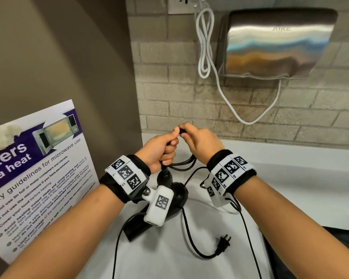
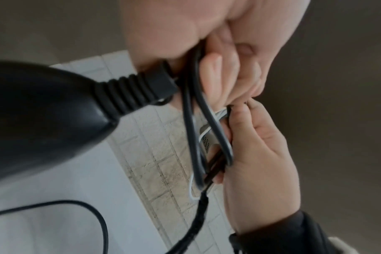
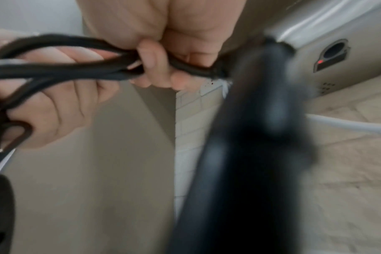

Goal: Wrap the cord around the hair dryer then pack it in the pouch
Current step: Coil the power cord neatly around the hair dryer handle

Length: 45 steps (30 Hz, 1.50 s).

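Presently, cord [image 1: 191, 236]: black; several loops gathered between the two hands above the counter, the remainder trailing loose across the white surface.
Plug [image 1: 223, 243]: black, two-pin; lies on the counter at the free end of the cord, well apart from the hands.
Hair dryer [image 1: 176, 191]: black; hangs below the left hand with its ribbed cord collar uppermost, body partly hidden by the left wrist camera; whether it touches the counter cannot be told.
Left hand [image 1: 159, 151]: fingers [image 2: 215, 68] curled round the cord loops just above the collar, thumb pressed against the right hand's fingertips.
Right hand [image 1: 201, 141]: fingers [image 3: 154, 61] curled and pinching the top of the cord bundle, touching the left thumb.
Pouch [image 1: 343, 250]: a dark item at the right edge of the counter, mostly behind the right forearm; identity uncertain.
Counter [image 1: 280, 178]: white, against a brick-pattern wall.
Poster [image 1: 34, 178]: microwave safety guidelines, propped at the left.
Hand dryer [image 1: 278, 41]: steel, wall-mounted, upper right.
White cable [image 1: 205, 43]: coiled, hanging from a wall socket [image 1: 179, 5] beside the hand dryer.
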Tool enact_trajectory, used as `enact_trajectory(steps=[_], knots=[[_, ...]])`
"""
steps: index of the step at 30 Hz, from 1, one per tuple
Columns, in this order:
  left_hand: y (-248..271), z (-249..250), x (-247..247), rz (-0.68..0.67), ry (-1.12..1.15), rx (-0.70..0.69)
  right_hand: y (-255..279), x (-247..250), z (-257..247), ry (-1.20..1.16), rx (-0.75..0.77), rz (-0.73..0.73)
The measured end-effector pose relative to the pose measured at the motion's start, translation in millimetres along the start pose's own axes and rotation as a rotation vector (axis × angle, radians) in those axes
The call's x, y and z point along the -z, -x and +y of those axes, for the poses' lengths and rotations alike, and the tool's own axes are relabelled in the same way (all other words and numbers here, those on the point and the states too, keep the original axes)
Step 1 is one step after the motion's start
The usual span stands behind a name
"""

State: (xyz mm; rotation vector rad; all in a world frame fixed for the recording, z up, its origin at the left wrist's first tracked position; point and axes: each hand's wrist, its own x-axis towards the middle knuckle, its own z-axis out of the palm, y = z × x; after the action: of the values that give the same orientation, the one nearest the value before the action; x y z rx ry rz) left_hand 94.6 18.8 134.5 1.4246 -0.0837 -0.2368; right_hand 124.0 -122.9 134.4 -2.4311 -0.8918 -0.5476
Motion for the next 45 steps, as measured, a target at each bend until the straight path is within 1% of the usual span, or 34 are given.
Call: enact_trajectory(steps=[2,4,7,9,13,16,18,19,21,23,27,29,30,32,37,39,40,42,45], knots=[[0,-3,2,0.013,0.112,-0.008,4,-3,3,-0.15,-0.023,-0.006],[-1,-5,6,0.037,0.229,-0.026,10,-9,11,-0.294,-0.082,-0.028],[-3,-4,14,0.06,0.337,-0.064,23,-19,16,-0.358,-0.128,-0.122],[-4,-3,18,0.057,0.364,-0.074,30,-26,15,-0.403,-0.177,-0.138],[-5,-5,18,0.061,0.396,-0.083,32,-40,13,-0.475,-0.275,0.004],[-5,-4,19,0.063,0.408,-0.066,28,-47,16,-0.458,-0.326,0.147],[-4,-5,19,0.049,0.412,-0.048,24,-48,19,-0.444,-0.401,0.226],[-4,-5,18,0.044,0.414,-0.045,23,-48,20,-0.447,-0.439,0.219],[-5,-7,16,0.042,0.426,-0.059,22,-52,18,-0.453,-0.482,0.125],[-8,-8,15,0.058,0.463,-0.097,25,-58,12,-0.491,-0.493,0.034],[-13,-10,20,0.129,0.539,-0.183,39,-70,6,-0.799,-0.6,-0.111],[-16,-10,25,0.149,0.558,-0.207,45,-73,6,-0.817,-0.631,-0.14],[-17,-10,27,0.156,0.559,-0.218,47,-73,7,-0.795,-0.629,-0.154],[-18,-10,30,0.174,0.545,-0.234,52,-71,6,-0.658,-0.584,-0.207],[-22,-11,20,0.23,0.481,-0.268,60,-64,-8,-0.106,-0.418,-0.412],[-24,-12,12,0.266,0.436,-0.291,59,-60,-13,-0.006,-0.361,-0.493],[-24,-12,9,0.274,0.403,-0.305,59,-57,-16,0.042,-0.316,-0.509],[-23,-13,3,0.27,0.304,-0.324,61,-50,-21,0.162,-0.198,-0.495],[-22,-15,-2,0.259,0.049,-0.328,61,-40,-22,0.33,-0.009,-0.384]])
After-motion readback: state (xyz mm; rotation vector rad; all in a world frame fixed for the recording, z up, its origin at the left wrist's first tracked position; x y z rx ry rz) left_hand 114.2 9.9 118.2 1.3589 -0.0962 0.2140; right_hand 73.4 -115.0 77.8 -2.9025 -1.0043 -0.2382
